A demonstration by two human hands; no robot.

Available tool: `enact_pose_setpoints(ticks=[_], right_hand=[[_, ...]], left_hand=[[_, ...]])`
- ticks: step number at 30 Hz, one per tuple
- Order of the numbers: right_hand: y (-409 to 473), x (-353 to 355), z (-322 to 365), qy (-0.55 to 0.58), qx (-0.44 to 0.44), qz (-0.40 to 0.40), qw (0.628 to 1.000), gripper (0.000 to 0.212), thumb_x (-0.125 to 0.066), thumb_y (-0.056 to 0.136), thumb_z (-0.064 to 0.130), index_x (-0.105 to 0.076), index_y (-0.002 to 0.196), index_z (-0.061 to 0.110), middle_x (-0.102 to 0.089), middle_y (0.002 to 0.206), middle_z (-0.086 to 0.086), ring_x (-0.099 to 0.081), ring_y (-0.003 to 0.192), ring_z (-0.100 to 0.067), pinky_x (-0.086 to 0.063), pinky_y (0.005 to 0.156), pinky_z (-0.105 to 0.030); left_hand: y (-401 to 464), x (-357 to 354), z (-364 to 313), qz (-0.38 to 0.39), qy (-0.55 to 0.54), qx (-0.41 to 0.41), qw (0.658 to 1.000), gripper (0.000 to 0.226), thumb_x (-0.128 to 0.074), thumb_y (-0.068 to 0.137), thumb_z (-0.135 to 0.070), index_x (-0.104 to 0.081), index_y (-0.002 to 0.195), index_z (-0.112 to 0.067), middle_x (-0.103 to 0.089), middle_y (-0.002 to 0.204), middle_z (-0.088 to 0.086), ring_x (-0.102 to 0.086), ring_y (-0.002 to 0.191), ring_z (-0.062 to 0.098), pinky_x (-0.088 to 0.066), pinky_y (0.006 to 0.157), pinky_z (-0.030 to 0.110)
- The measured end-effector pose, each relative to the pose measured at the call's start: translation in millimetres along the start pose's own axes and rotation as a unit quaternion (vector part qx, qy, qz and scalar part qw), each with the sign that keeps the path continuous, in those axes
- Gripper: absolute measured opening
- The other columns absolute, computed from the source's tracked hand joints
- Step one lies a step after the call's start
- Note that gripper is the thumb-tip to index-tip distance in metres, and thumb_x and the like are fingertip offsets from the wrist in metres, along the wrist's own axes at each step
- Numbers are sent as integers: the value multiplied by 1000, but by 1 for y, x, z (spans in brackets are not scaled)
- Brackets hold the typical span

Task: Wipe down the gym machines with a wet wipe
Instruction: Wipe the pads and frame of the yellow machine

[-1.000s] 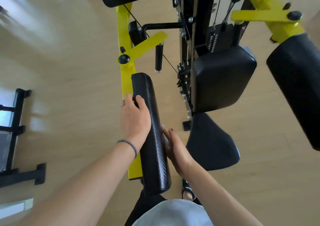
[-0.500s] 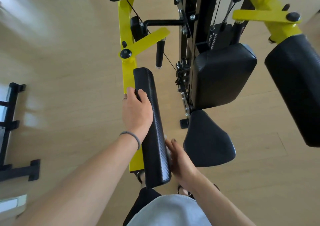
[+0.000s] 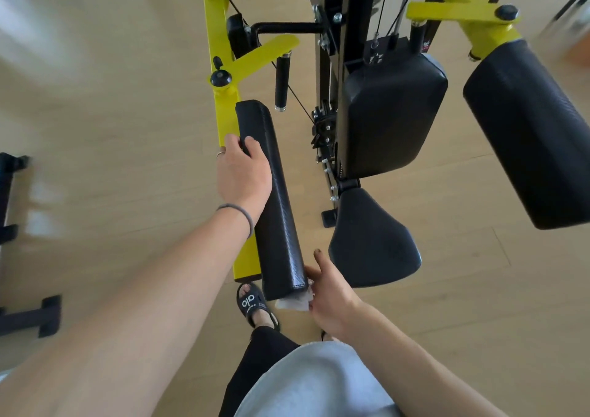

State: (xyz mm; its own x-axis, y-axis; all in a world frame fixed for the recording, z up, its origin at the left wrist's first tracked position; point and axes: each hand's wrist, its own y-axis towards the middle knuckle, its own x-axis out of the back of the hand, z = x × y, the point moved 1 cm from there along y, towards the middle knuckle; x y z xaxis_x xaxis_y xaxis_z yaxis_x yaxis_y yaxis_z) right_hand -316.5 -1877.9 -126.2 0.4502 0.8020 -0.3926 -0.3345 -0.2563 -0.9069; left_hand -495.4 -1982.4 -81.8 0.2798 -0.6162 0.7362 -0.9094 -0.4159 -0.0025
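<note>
The wet wipe (image 3: 295, 301) is now pinched by the right hand (image 3: 332, 298) at the pad's (image 3: 274, 193) 6 o'clock end, slid down from midway. The pad is gripped by the left hand (image 3: 244, 174). That side looks nearly wiped.

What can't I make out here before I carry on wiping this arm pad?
Head view only:
- Wet wipe: mostly hidden behind the arm pad and right hand.
- Left hand fingertips: wrapped behind the pad.
- Pad's far side: faces away.
- Right-side pad: cut off by the frame edge.
</note>
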Motion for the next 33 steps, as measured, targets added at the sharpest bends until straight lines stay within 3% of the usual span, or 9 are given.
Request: enact_pose_setpoints(ticks=[5,10,12,14,16,19,23,27,33], right_hand=[[-31,-18,-6,154,-17,-55,986,50,-44,105,39,-48,133,-2,-61,121,-19,-65,108,-34,-55,97,-48],[-53,-33,-2,192,1,-55,980,41,-47,105,35,-45,128,1,-62,110,-17,-64,108,-32,-49,105,-47],[-48,-38,-3,183,-7,-65,981,42,-46,106,37,-48,126,0,-64,107,-19,-65,100,-33,-53,96,-48],[-37,-40,-2,177,-33,-75,981,44,-41,107,40,-49,124,0,-65,101,-20,-65,88,-35,-56,74,-46],[-24,-36,-3,144,-35,-85,985,51,-38,106,43,-51,129,-1,-68,105,-22,-67,91,-35,-57,66,-41],[-23,-28,-9,100,-16,-104,989,49,-40,106,44,-59,123,2,-71,108,-20,-69,93,-30,-57,73,-38],[-38,-28,-2,-12,68,-89,994,41,-38,107,46,-65,111,16,-65,99,0,-63,97,-19,-49,79,-28],[-30,-57,47,-155,170,-51,972,44,-36,104,54,-69,111,26,-73,99,0,-65,94,-15,-47,73,-30],[14,-89,115,-265,283,-31,921,66,-29,95,71,-63,135,31,-64,135,0,-56,127,-19,-40,113,-46]], left_hand=[[-6,2,1,3,4,1,1000,31,-34,106,-33,-55,110,-10,-62,108,14,-55,99,35,-37,71,36],[-7,3,0,4,6,1,1000,32,-34,106,-32,-55,114,-10,-62,113,16,-56,101,35,-36,71,35],[-8,4,0,4,6,3,1000,31,-34,106,-32,-55,113,-10,-62,112,16,-56,100,35,-36,71,35],[-8,4,0,5,3,1,1000,31,-34,106,-33,-55,113,-11,-61,111,15,-56,99,35,-36,71,35],[-8,3,2,1,5,-3,1000,32,-34,106,-33,-56,113,-11,-62,110,14,-54,94,32,-36,70,35],[-7,3,2,2,3,-3,1000,32,-35,106,-34,-56,113,-11,-62,109,14,-51,89,30,-35,69,34],[-6,2,3,6,-2,2,1000,31,-35,106,-34,-55,113,-12,-61,105,13,-51,89,31,-37,69,35],[-5,2,1,7,2,7,1000,29,-35,105,-34,-54,113,-13,-60,103,11,-49,86,30,-35,68,35],[-1,2,-2,3,1,4,1000,20,-37,104,-27,-50,103,-11,-58,100,10,-40,84,27,-24,66,35]])
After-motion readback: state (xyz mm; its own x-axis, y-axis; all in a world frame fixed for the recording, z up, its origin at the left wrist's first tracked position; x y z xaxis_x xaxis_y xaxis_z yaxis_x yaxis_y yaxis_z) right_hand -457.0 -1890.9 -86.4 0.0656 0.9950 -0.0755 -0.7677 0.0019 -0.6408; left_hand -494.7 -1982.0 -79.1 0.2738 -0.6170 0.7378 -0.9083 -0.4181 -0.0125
